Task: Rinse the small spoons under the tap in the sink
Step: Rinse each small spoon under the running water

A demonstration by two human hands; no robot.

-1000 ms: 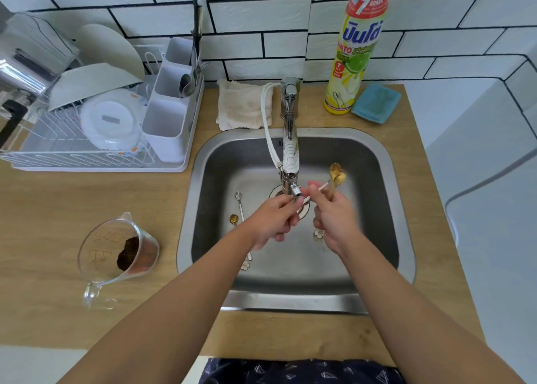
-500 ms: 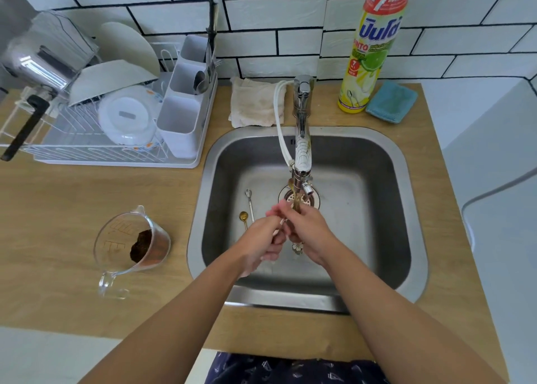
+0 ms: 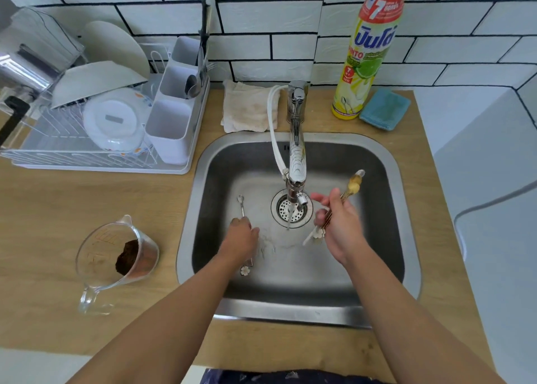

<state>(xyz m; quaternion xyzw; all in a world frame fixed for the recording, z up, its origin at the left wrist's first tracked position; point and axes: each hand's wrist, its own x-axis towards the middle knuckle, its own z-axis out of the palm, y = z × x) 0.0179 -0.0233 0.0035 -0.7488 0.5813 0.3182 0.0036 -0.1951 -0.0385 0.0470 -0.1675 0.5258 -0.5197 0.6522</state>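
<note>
A thin stream of water runs from the chrome tap onto the drain of the steel sink. My right hand is right of the stream, shut on a bunch of small gold spoons whose bowls point up and back. My left hand is low on the sink floor at the left, fingers closed on small spoons lying there. A silver spoon sticks out behind that hand, and a flower-shaped handle end shows in front of it.
A glass measuring jug with brown residue stands on the wooden counter left of the sink. A dish rack with plates and a cutlery holder sits at the back left. Behind the sink are a folded cloth, a dish soap bottle and a blue sponge.
My hands were together under the tap; now they are apart. The left hand has dropped to the spoons on the sink floor, and the right has moved right with its spoons.
</note>
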